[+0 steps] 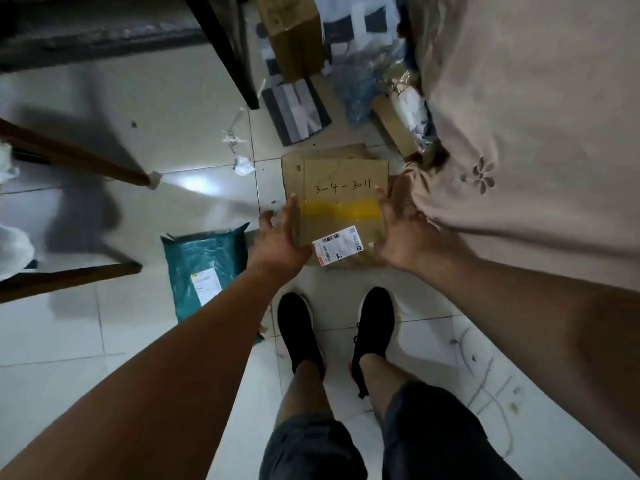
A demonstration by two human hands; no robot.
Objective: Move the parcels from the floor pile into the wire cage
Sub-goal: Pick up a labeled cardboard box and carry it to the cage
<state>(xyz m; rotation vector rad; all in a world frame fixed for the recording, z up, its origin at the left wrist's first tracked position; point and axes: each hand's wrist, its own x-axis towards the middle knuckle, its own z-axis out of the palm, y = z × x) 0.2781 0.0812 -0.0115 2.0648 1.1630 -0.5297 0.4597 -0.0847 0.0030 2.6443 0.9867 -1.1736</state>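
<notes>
Left hand (281,237) and right hand (398,233), spread wide, flank the box (341,181) on the floor (138,140). It looks like stiff cardboard, probably light, so grip opposite sides.

Single head-worn wide-angle view, tilted steeply down (nearly vertical), tiled floor (86,341) close below, shoes (299,330) at centre

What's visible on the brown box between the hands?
The cardboard box is brown, lying flat on the tiled floor ahead of the shoes. Its top bears handwritten "3-4-3011", a yellow tape band, and a white shipping label near the close edge. The left hand and right hand flank its sides, fingers spread; contact unclear.
</notes>
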